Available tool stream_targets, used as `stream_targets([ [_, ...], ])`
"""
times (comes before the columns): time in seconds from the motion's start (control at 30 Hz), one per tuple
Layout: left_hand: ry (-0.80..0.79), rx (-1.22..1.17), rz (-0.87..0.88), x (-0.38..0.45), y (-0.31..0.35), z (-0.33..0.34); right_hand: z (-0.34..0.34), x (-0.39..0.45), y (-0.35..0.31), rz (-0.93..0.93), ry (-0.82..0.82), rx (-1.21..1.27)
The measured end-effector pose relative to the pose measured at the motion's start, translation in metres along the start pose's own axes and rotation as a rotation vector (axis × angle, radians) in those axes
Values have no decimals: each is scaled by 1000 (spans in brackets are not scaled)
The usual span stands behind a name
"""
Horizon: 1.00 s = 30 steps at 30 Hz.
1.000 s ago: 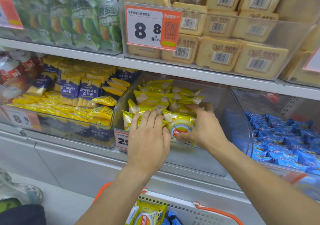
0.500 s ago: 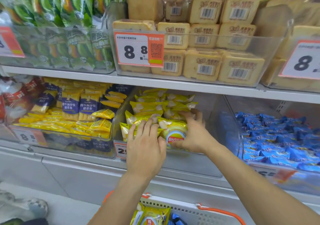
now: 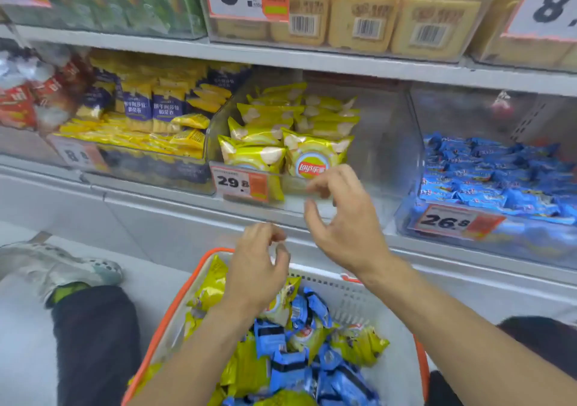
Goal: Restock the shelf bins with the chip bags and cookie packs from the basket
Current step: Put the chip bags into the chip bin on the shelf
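Left grip loosely curled, empty, above basket; contents beneath partly hidden by forearms. Right grip half-open, empty, just below front chip bag. Roughly ten bags in bin, rear ones blurred.

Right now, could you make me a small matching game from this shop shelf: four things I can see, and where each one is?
Things:
1. Lay's chip bag
2. blue cookie packs
3. price tag 29.8
4. basket

Places:
A. on the middle bin's front
B. right-hand clear bin
C. on the floor, below both hands
D. front of the middle bin

Pairs: 1-D, 2-B, 3-A, 4-C
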<state>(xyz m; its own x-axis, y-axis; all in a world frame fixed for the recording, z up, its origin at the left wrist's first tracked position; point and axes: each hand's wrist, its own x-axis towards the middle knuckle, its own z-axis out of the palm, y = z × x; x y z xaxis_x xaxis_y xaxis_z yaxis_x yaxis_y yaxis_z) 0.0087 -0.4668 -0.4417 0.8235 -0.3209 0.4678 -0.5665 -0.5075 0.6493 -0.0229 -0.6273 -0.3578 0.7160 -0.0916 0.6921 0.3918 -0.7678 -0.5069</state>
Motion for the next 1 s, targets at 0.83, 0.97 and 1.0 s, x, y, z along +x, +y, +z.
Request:
stream_targets([
  [0.83,-697,374,-298,-205,-63,23,71,-215,27,953,-1658,-57],
  [0.97,-526,96,-379,-209,-65,19,58,-186,35,1057,-1592,60],
  [1.0,-501,57,-398,-207,-63,17,55,-179,36,1070,-1555,98],
])
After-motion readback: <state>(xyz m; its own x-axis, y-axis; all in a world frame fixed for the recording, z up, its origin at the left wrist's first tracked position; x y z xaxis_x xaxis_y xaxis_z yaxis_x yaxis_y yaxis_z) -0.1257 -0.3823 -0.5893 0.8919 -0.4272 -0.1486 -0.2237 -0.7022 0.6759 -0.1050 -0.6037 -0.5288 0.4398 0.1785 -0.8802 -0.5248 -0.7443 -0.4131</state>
